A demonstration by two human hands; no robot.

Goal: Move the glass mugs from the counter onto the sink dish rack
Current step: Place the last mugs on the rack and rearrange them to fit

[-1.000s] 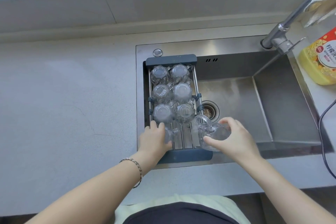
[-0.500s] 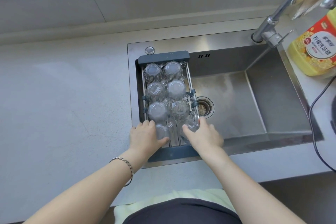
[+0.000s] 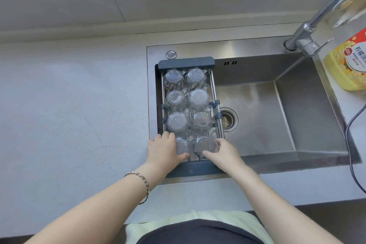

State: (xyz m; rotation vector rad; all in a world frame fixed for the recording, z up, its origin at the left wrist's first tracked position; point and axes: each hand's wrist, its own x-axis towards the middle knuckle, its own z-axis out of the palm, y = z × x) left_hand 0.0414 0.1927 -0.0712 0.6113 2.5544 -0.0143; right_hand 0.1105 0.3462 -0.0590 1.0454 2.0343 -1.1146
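A: Moved since half a second ago: right hand [image 3: 223,153] shifted left and lowered, last glass mug [image 3: 205,144] now turned base-up and set in the near right slot of the dish rack [image 3: 187,63]. Previously tilted at the rack's right rail.

B: Grip status?

A: Right hand curled around that mug, thumb at its near side, fingers [image 3: 217,141] at its far right side. Left hand [image 3: 163,150] wrapped round the near left mug [image 3: 182,145], thumb along its near side.

B: Contents of rack?

A: Eight glass mugs, two columns by four rows, all inverted. Six far mugs [image 3: 187,103] untouched, packed close, handles overlapping between neighbours.

B: Hidden or unclear?

A: Left half of near left mug covered by the palm. Contact of the near mugs with the rack bars not discernible through the glass. Near end bar of rack partly behind both wrists. Faucet [image 3: 309,31] cut off at the top right edge; yellow bottle [image 3: 348,61] cut off at the right edge, label only partly legible. Black cable [image 3: 351,136] leaving frame at right.

B: Edges and open room?

A: Rack spanning the left part of the sink [image 3: 277,117], from far rim to near rim. No free slot visible in rack. Basin right of the rack open, drain [image 3: 227,119] just beside the right rail. Table [image 3: 69,115] left of the sink bare and broad.
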